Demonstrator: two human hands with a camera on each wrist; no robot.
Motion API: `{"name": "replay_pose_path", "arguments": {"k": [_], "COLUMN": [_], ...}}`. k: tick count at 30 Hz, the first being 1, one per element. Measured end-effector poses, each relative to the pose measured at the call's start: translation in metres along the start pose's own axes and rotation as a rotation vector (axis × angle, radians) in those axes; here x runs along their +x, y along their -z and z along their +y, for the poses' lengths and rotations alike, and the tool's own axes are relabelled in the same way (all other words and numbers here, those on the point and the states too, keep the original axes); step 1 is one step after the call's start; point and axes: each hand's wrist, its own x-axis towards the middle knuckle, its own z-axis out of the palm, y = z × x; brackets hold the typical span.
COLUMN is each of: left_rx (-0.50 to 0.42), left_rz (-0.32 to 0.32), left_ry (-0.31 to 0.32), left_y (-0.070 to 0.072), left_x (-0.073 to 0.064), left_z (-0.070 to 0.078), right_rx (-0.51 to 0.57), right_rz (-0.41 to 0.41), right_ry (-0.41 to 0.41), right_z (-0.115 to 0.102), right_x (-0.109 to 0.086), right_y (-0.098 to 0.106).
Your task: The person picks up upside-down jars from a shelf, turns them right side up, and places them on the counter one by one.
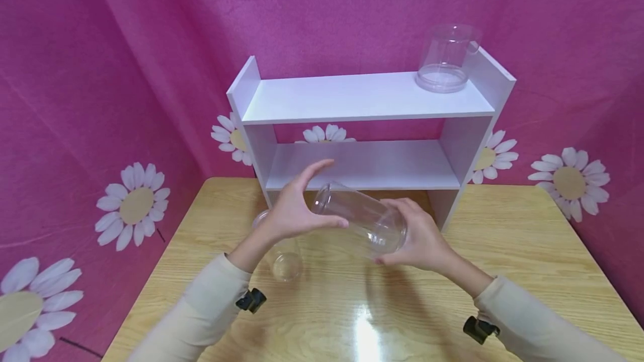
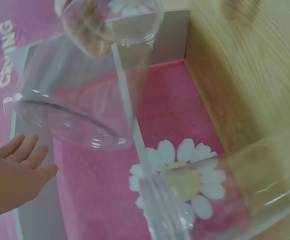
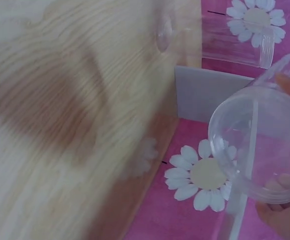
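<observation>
A clear container point(image 1: 287, 266) stands on the bench point(image 1: 528, 250); the left hand point(image 1: 292, 211), its grip spread wide and empty, is beside a tilted clear jar point(image 1: 359, 215), whose lower end the right hand's point(image 1: 421, 236) curled grip holds above the bench.
</observation>
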Motion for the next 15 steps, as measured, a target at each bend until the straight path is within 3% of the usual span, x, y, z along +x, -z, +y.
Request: {"name": "replay_pose_path", "arguments": {"k": [5, 10, 15], "left_rx": [0.316, 0.718, 1.125], "left_rz": [-0.089, -0.187, -0.227], "left_ry": [-0.117, -0.235, -0.266], "left_y": [-0.018, -0.042, -0.068], "left_x": [0.000, -0.001, -0.003], "left_z": [0.008, 0.013, 0.017], "right_rx": [-0.091, -0.159, -0.201], "right_rz": [0.010, 0.005, -0.014], "right_ry": [0.065, 0.075, 0.063], "right_z": [-0.002, -0.007, -0.011], "right_x": [0.000, 0.000, -0.001], "right_y": [0.003, 0.005, 0.006]}}
